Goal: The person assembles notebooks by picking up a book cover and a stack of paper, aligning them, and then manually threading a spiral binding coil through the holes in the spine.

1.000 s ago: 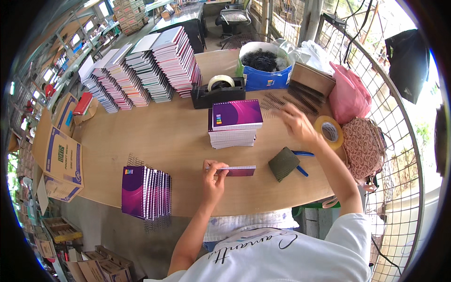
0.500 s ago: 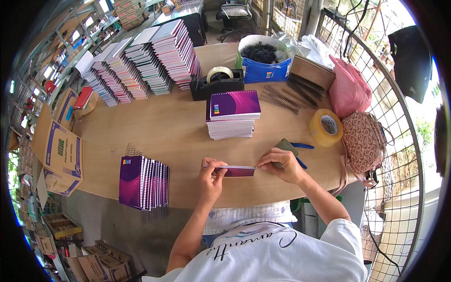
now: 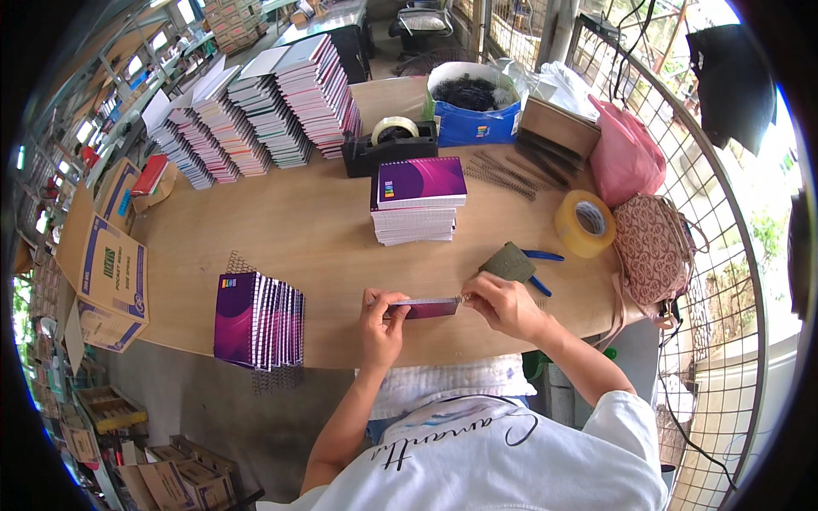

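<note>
A thin purple notebook is held edge-up just above the near edge of the wooden table. My left hand grips its left end. At its right end my right hand pinches a thin black spiral wire against the notebook's edge. A stack of unbound purple-covered notebooks stands in the middle of the table, beyond my hands. A row of finished spiral-bound purple notebooks stands upright to my left at the table's near edge.
Blue-handled pliers lie right of my hands. A yellow tape roll, a patterned bag, a pink bag, black spirals, a tape dispenser and tall notebook stacks fill the back. Cardboard boxes sit left.
My right hand came back from the far right of the table to the notebook's right end, bringing a spiral wire. My left hand kept hold of the notebook.
</note>
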Available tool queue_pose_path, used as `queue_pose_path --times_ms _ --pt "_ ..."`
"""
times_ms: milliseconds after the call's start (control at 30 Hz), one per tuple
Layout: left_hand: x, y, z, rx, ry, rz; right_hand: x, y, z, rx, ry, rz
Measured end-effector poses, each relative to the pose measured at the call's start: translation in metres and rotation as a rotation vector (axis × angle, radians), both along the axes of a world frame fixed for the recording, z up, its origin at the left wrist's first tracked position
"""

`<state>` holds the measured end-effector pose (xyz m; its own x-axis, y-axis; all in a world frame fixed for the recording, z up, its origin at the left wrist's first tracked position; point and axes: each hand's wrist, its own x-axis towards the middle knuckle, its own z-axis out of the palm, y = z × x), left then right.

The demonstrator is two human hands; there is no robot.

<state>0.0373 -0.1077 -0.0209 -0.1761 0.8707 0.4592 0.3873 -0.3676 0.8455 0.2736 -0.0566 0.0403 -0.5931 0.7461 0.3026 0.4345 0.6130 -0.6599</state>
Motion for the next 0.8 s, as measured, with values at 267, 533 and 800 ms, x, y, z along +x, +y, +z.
queue_pose_path --times_ms 267,533,800 --pt "0.006 -0.008 -0.003 0.038 0.037 0.014 -0.007 -0.014 -0.003 0.184 -0.229 0.022" --pt "-0.003 -0.014 -0.005 0.078 0.059 -0.012 0.038 0.034 0.008 0.098 -0.456 -0.497" --pt "-0.003 -0.009 -0.013 0.095 0.061 -0.009 0.025 0.041 -0.002 0.064 -0.264 -0.265"
